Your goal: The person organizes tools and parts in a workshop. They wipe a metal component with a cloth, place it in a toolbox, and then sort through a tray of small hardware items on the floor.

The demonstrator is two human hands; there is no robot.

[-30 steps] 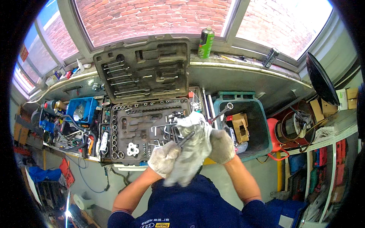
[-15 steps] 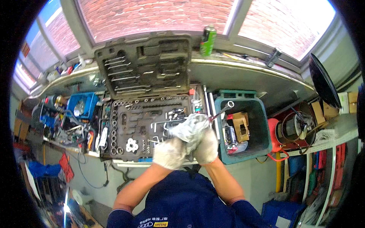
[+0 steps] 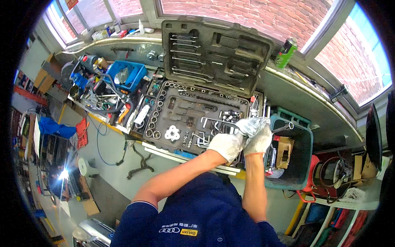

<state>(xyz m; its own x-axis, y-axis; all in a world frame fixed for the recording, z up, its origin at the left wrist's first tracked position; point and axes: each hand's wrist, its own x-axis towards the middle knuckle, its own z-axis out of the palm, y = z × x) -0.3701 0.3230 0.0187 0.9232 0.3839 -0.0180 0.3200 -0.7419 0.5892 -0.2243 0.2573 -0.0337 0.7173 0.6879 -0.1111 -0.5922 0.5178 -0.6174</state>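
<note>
My left hand (image 3: 227,145) and my right hand (image 3: 259,140), both in off-white knit gloves, meet over the right front corner of an open socket set case (image 3: 181,119). A crumpled greyish-white cloth (image 3: 252,125) is bunched between them. From the cloth and my right hand a wrench (image 3: 284,128) sticks out to the right, its ring end free over a teal bin. My right fingers close round the cloth and wrench. The left ones are curled in against the cloth, partly hidden. Hex keys (image 3: 204,122) and sockets (image 3: 153,119) sit in the case.
The case's raised lid (image 3: 216,53) holds several wrenches. At right stands the teal bin (image 3: 306,156) with a cardboard piece (image 3: 284,152) inside. Left of the case lie loose tools and a blue basket (image 3: 138,82). A green spray can (image 3: 286,52) stands on the sill.
The view has swung, so the case and bin appear turned and farther right. Both hands stay together at the cloth, and the wrench still points right over the bin.
</note>
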